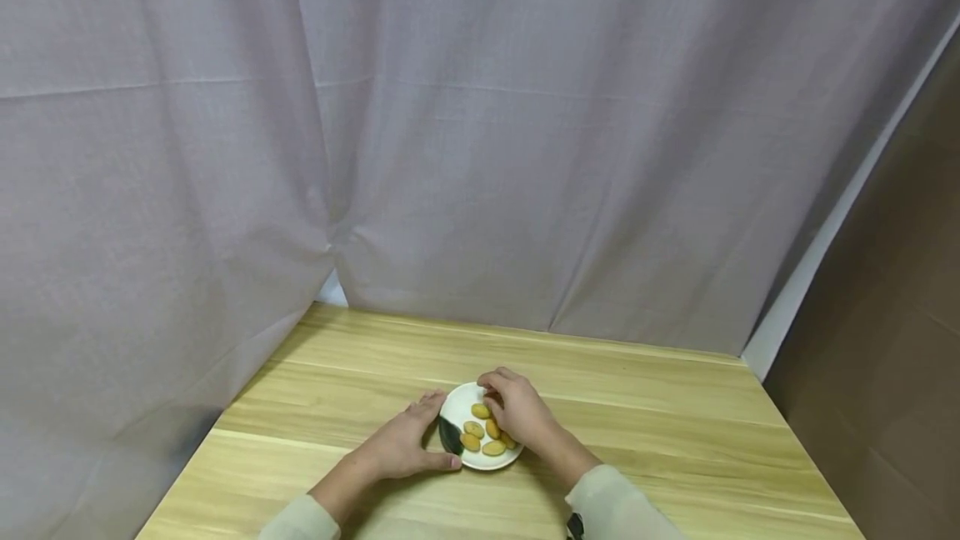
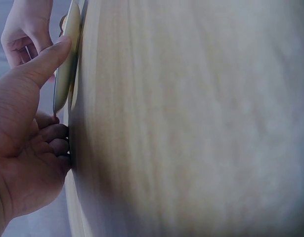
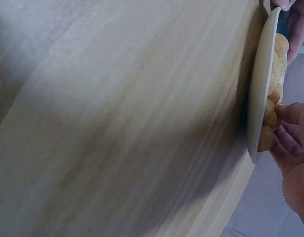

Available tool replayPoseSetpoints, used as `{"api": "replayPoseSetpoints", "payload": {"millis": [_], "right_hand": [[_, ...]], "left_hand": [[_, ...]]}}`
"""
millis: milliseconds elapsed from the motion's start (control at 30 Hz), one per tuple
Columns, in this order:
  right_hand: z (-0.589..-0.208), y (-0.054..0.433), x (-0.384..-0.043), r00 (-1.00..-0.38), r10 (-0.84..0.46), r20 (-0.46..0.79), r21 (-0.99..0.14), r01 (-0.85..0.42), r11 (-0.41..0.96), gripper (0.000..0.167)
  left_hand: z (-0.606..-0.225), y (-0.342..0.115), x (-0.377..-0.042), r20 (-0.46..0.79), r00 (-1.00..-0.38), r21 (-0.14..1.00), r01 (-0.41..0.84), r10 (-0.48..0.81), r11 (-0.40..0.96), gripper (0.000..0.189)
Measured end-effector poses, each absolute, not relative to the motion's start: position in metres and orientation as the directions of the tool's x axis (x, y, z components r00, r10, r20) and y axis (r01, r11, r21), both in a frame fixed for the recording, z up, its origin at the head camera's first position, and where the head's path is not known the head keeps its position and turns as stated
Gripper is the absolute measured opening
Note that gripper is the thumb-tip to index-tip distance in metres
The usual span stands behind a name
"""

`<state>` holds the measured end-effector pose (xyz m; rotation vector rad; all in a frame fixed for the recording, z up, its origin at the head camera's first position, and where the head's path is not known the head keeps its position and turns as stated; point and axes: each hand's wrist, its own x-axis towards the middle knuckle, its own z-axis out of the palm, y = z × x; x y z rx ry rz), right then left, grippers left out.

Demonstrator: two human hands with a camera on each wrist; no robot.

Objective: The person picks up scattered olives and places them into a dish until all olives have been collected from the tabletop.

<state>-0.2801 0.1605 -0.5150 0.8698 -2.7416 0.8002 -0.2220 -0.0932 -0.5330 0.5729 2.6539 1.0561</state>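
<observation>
A small white plate (image 1: 459,401) with a dark green leaf-shaped patch at its left side stands on the table. Several yellow-orange oval pieces (image 1: 473,429) lie on it. My left hand (image 1: 401,444) holds the plate from the left, its thumb on the near rim and its fingers along the far left side. In the left wrist view the thumb presses the plate's edge (image 2: 67,74). My right hand (image 1: 522,413) reaches over the right side of the plate. Its thumb and fingers pinch at one of the oval pieces (image 3: 269,117), which they partly hide.
The wood-grain table (image 1: 660,423) stretches around the plate on all sides. A grey curtain (image 1: 540,148) hangs along its back and left edges, and a brown panel (image 1: 885,315) stands at the right.
</observation>
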Motion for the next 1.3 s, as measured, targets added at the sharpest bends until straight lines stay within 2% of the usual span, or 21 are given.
{"api": "replayPoseSetpoints", "payload": {"millis": [800,1133,1300], "right_hand": [[-0.521,0.163,-0.277,-0.807,-0.500,0.313,-0.399,-0.590,0.702,0.024],[-0.513,0.163,-0.265,-0.809,-0.502,0.305,-0.362,-0.586,0.725,0.035],[-0.502,0.171,-0.250,-0.825,-0.482,0.293,-0.322,-0.560,0.763,0.047]], "left_hand": [[-0.535,-0.093,-0.225,-0.056,-0.897,0.683,0.286,0.439,0.672,0.123],[-0.532,-0.098,-0.230,-0.038,-0.884,0.698,0.310,0.465,0.646,0.121],[-0.527,-0.106,-0.234,-0.030,-0.879,0.695,0.324,0.476,0.642,0.113]]}}
